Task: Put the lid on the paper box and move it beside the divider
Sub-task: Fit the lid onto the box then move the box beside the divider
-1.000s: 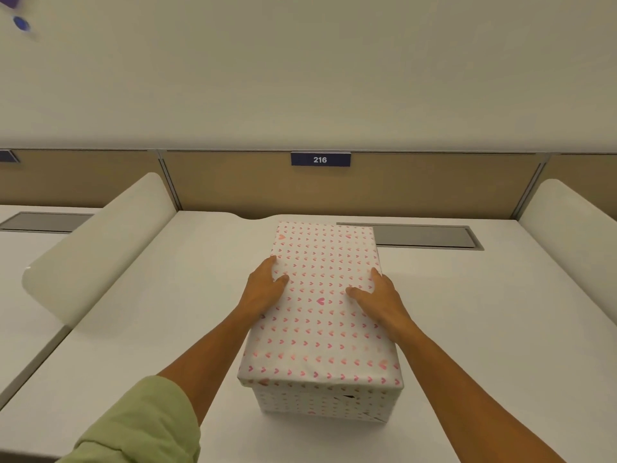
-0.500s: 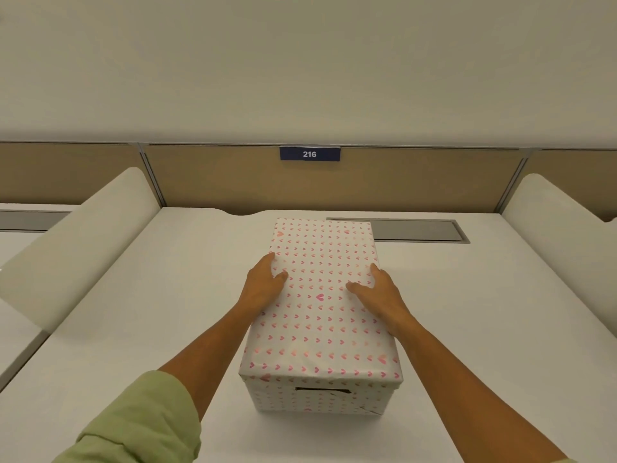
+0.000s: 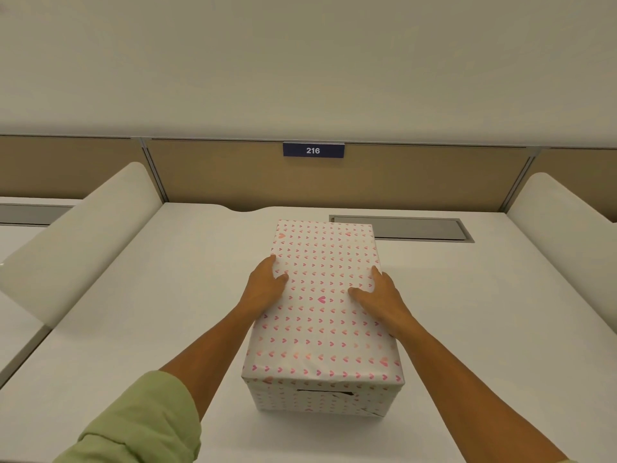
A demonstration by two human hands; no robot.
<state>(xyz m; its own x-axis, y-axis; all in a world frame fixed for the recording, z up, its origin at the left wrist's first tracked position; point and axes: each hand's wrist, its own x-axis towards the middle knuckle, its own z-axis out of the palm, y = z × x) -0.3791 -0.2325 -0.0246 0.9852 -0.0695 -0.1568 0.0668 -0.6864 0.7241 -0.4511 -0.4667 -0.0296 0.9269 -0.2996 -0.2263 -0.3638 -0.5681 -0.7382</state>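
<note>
A white paper box (image 3: 317, 401) with pink hearts stands in the middle of the desk, long side pointing away from me. Its matching lid (image 3: 322, 315) sits on top, covering it. My left hand (image 3: 265, 287) grips the lid's left edge, thumb on top, fingers down the side. On the right edge, my right hand (image 3: 379, 294) holds the lid the same way. A white curved divider (image 3: 76, 235) rises at the left of the desk, and a second divider (image 3: 567, 242) at the right.
The white desk (image 3: 167, 312) ends at a tan back panel (image 3: 233, 175) with a blue tag reading 216 (image 3: 313, 150). A grey cable flap (image 3: 400, 228) lies flush in the desk just behind the box's far right corner.
The lid has settled lower and flatter on the box, with the box's front slot now showing below it. Both hands keep their hold at the sides. The view has shifted slightly.
</note>
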